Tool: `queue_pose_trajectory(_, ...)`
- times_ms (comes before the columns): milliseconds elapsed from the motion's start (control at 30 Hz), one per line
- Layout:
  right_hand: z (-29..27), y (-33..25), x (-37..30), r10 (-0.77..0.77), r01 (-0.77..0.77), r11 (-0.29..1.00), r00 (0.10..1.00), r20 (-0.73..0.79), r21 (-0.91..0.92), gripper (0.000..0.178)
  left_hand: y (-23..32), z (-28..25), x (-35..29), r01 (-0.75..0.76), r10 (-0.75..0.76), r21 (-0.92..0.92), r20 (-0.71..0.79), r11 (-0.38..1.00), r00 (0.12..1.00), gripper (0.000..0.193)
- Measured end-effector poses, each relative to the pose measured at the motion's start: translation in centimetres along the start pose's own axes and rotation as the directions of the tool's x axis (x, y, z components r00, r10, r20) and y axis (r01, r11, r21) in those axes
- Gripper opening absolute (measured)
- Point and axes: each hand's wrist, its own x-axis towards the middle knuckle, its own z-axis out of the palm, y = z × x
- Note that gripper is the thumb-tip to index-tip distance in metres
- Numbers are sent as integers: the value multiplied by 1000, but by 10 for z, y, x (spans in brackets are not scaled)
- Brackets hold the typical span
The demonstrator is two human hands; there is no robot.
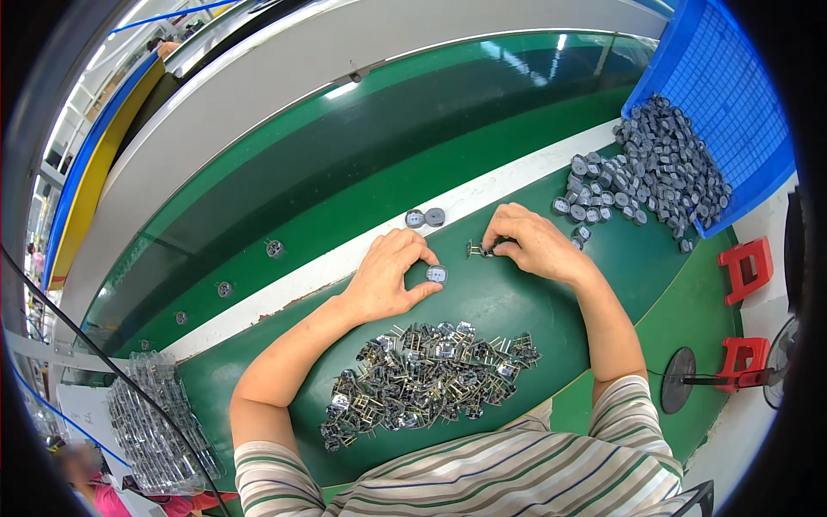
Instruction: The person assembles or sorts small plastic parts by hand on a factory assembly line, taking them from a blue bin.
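My left hand (pixel 395 270) pinches a small round grey plastic housing (pixel 437 274) between thumb and fingertips, its light face turned up. To its right, my right hand (pixel 527 242) grips a small metal-pronged part (pixel 488 250); its prongs stick out to the left, and my fingers hide the rest. The two parts are apart. Just beyond my hands, a pair of grey round housings (pixel 425 217) sits on the white strip. Between my forearms lies a heap of metal-pronged parts (pixel 422 379) on the green tabletop (pixel 551 319).
A blue crate (pixel 724 77) lies tipped at the far right, grey housings (pixel 663 164) spilling from it. Several round pieces (pixel 225 289) sit spaced along the green belt (pixel 284 207). Clear plastic trays (pixel 159 414) are stacked at left. Red stools (pixel 746 269) and a fan (pixel 780 362) stand at right.
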Motion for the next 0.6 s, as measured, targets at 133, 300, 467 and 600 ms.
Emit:
queue_pose_trajectory(133, -11, -15, 2, 151, -149, 985, 988, -15, 89, 13, 6, 3, -2, -5, 6, 10, -61, 1000, 998, 38)
queue_pose_trajectory(300, -1, -3, 4, 273, -274, 961, 962, -20, -39, 18, 6, 6, 0, -6, 7, 17, -66, 1000, 998, 38)
queue_pose_trajectory(467, 14, -20, 7, 197, -175, 962, 976, -90, 209, 12, 7, 10, 0, 11, -9, 26, -61, 1000, 998, 38)
queue_pose_trajectory(600, 43, -36, 6, -122, 125, 992, 980, -160, 9, 12, 9, 13, 1, -2, 3, 17, -72, 1000, 997, 39)
